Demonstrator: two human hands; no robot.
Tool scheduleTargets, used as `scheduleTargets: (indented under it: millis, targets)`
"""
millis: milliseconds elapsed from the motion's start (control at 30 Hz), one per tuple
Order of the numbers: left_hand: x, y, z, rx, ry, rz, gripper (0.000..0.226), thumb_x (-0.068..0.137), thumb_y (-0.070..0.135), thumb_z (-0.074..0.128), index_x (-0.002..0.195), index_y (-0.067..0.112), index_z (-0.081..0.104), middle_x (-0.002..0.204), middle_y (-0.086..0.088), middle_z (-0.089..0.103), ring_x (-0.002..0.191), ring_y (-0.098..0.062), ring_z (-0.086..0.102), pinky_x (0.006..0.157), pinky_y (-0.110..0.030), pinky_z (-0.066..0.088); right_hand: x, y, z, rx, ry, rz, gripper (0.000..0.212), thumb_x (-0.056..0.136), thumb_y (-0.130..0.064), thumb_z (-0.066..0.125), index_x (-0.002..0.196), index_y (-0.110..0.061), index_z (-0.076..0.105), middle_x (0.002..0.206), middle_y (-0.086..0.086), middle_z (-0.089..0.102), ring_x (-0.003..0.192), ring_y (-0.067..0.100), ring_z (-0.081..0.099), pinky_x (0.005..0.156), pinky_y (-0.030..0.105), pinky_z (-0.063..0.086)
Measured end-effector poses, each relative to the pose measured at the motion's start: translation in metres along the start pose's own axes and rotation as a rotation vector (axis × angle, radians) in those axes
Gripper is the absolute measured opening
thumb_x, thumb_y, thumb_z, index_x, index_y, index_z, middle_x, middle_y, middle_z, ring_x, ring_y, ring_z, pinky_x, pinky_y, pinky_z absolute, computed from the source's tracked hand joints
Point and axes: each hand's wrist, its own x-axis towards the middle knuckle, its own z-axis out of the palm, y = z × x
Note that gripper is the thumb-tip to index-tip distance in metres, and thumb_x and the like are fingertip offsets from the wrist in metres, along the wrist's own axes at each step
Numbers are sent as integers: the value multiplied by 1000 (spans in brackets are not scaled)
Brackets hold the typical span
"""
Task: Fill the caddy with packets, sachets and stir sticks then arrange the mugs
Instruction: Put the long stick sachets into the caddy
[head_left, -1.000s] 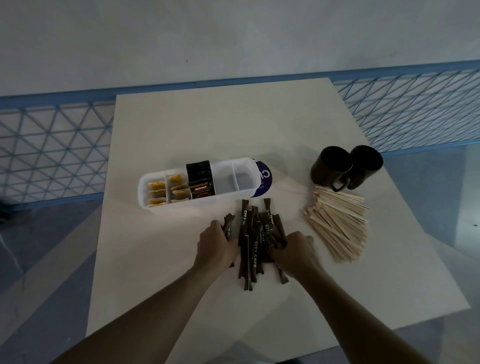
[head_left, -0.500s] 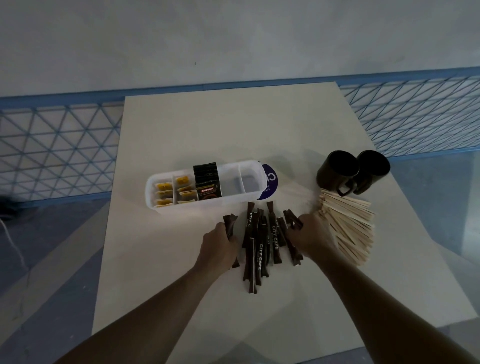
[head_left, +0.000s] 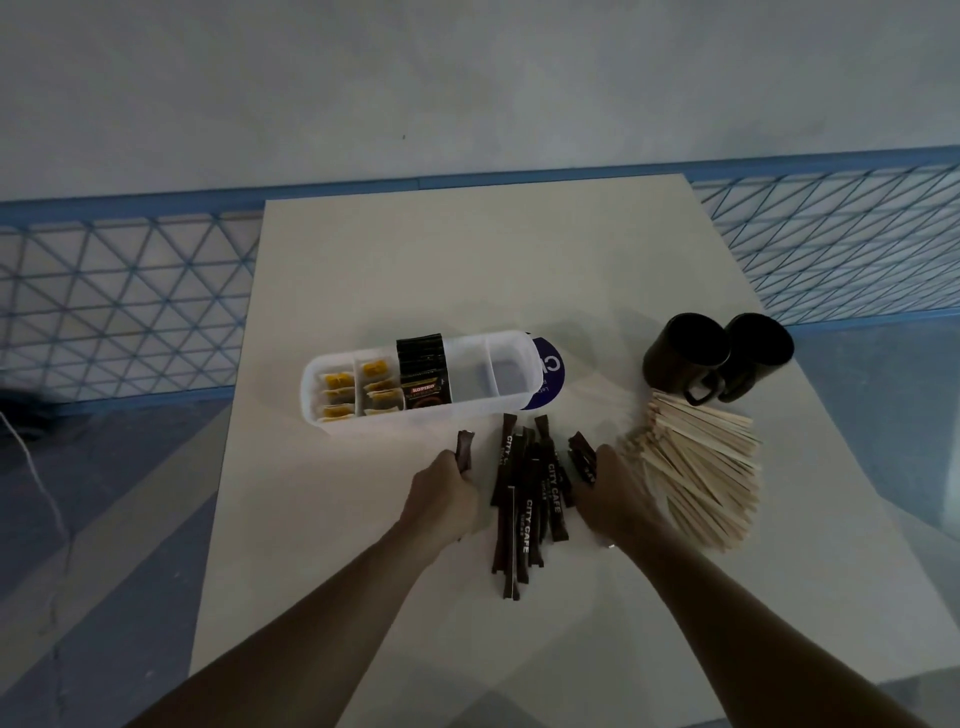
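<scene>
My left hand (head_left: 441, 499) pinches one stray sachet (head_left: 464, 451); my right hand (head_left: 613, 493), loosely open, cups the sachet pile (head_left: 527, 499) at frame centre. I should square them together before lifting toward the caddy (head_left: 415, 382) above.

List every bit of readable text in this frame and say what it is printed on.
"CITY CAFE": white print on the brown sachets, readable on at least three.
"KOPIKO": on the black packet in the caddy; smaller print below is blurred.
"C": large white letter on the blue lid behind the caddy, partly hidden; small print beside it unreadable.
Yellow packets: no legible text.
</scene>
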Motion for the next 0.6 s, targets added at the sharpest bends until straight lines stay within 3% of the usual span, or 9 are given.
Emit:
scheduleTargets:
  millis: [100, 200, 333, 433, 600]
  targets:
    - [1, 1, -3, -67, -43, -2, 24, 102, 19, 42, 123, 10, 48, 99, -6, 59, 86, -18, 59, 64, -28, 49, 5, -1, -6, -38, -12, -29, 17, 94, -31, 58, 97, -14, 58, 93, 2, 55, 78, 13, 54, 63, 24, 45]
    - [1, 5, -7, -145, -65, 23, 21, 101, 21, 45, 119, 12, 52, 102, -8, 63, 95, -22, 63, 84, -40, 55, 12, -4, -13, 22, -56, -57, 17, 97, -23, 52, 87, -12, 59, 88, 7, 60, 69, 13, 56, 54, 22, 40]
    - [-3, 20, -15, -313, -105, 105, 12, 101, 19, 47, 107, 16, 57, 97, -6, 70, 92, -17, 67, 86, -35, 54, 14, -20, -30, 197, -120, -73, 22, 103, -23, 43, 96, -10, 59, 90, 11, 61, 70, 16, 56, 54, 26, 40]
    - [-5, 33, -25, -408, -79, 180, 11, 101, 17, 49, 106, 20, 59, 99, -4, 71, 94, -16, 68, 91, -37, 53, 14, -43, -47, 342, -131, -133, 20, 102, -19, 44, 95, -8, 60, 80, 8, 59, 64, 15, 52, 55, 31, 39]
    - [7, 54, -45, -455, 129, 339, 8, 92, 21, 63, 98, 22, 68, 92, 5, 73, 93, -12, 68, 90, -41, 53, 23, -83, -66, 703, -138, -213, 17, 100, -13, 49, 89, -15, 60, 76, 7, 56, 67, 20, 50, 61, 35, 41]
